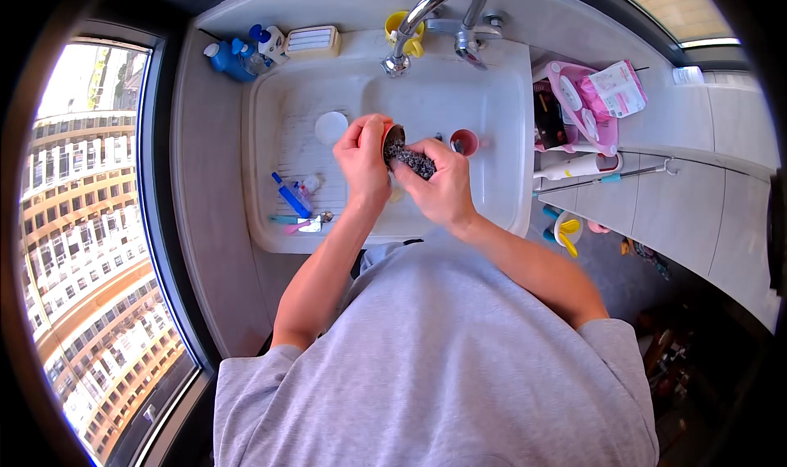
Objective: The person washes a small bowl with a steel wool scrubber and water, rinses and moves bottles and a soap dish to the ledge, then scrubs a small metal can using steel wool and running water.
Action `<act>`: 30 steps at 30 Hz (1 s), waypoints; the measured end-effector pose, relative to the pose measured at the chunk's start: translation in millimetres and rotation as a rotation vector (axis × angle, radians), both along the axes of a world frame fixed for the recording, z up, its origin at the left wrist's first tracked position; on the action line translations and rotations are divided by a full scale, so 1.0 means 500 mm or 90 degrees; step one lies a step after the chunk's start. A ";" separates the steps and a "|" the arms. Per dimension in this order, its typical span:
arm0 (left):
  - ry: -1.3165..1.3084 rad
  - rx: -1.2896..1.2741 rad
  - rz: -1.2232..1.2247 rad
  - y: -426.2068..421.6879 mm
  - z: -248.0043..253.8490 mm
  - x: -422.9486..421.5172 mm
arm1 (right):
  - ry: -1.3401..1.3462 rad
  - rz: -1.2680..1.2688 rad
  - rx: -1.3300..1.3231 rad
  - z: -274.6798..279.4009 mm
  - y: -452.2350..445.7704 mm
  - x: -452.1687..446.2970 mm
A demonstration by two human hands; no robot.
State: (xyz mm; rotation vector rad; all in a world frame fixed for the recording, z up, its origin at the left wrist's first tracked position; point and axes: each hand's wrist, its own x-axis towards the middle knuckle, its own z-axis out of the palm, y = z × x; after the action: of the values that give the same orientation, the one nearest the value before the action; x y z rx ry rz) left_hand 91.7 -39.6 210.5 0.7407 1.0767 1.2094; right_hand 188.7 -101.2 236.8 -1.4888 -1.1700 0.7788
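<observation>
Over the sink (508,164), my left hand (361,162) is wrapped round a small red cup (394,132), tilted so its dark inside faces my right hand (445,190). The fingers of that right hand are closed on a dark grey, fuzzy scrubber (416,163), which touches the cup's opening. A second small reddish cup (465,141) stands in the basin just right of my hands, with something dark inside it. Left of my hands, a white round disc (331,127) lies on the ribbed drainboard.
Nearer me on the drainboard are a blue-handled tool (291,196) and several small utensils. A chrome faucet (443,8) arches over the back. Bottles (229,59), a white soap dish (313,41) and a yellow mug (405,32) line the rim. At right sits a pink basket (607,135).
</observation>
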 end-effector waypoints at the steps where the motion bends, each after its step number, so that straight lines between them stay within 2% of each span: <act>1: -0.001 -0.005 -0.002 -0.003 0.004 0.001 | 0.082 0.006 -0.037 0.009 -0.011 -0.007; 3: 0.002 0.010 0.013 -0.004 0.016 -0.002 | 0.099 0.013 -0.045 -0.004 -0.003 0.010; 4: 0.005 0.008 0.015 -0.004 0.013 -0.005 | 0.000 0.013 0.003 -0.017 0.006 0.024; 5: -0.002 -0.068 0.013 -0.002 0.008 -0.004 | -0.100 0.011 0.052 -0.028 0.009 0.031; 6: -0.011 -0.140 0.010 0.004 0.004 0.001 | -0.064 -0.010 0.035 -0.024 0.013 0.022; 9: -0.003 -0.058 0.007 0.001 0.008 0.003 | -0.017 0.006 0.048 0.005 -0.009 -0.001; 11: 0.002 -0.076 0.022 0.000 0.022 0.003 | -0.049 0.028 0.086 -0.019 0.000 0.025; 13: 0.024 -0.230 -0.061 0.005 0.026 -0.005 | -0.166 0.076 0.108 -0.041 0.014 0.057; 17: 0.034 -0.256 -0.075 0.012 0.047 -0.003 | -0.074 0.048 0.108 -0.007 -0.016 0.015; 21: 0.034 -0.300 -0.117 0.006 0.033 -0.018 | -0.154 0.096 0.089 -0.045 0.022 0.066; 23: 0.027 -0.300 -0.130 0.016 0.024 -0.014 | -0.134 0.081 0.095 -0.039 0.002 0.032; 25: 0.051 -0.243 -0.083 0.000 0.037 -0.012 | 0.007 0.032 -0.010 -0.012 -0.024 0.000; 27: 0.044 -0.242 -0.079 0.006 0.034 -0.015 | 0.027 0.039 -0.013 -0.037 -0.011 0.014; 29: 0.042 -0.253 -0.089 -0.007 0.030 -0.021 | -0.101 0.034 0.094 -0.065 0.008 0.037; 30: 0.057 -0.244 -0.074 -0.002 0.028 -0.016 | -0.087 0.010 0.040 -0.053 0.000 0.025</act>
State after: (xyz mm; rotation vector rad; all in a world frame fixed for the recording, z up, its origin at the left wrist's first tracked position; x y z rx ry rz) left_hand 83.7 -40.6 224.6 0.5537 1.2758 0.8440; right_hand 201.2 -101.4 210.3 -1.5002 -1.2977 0.6537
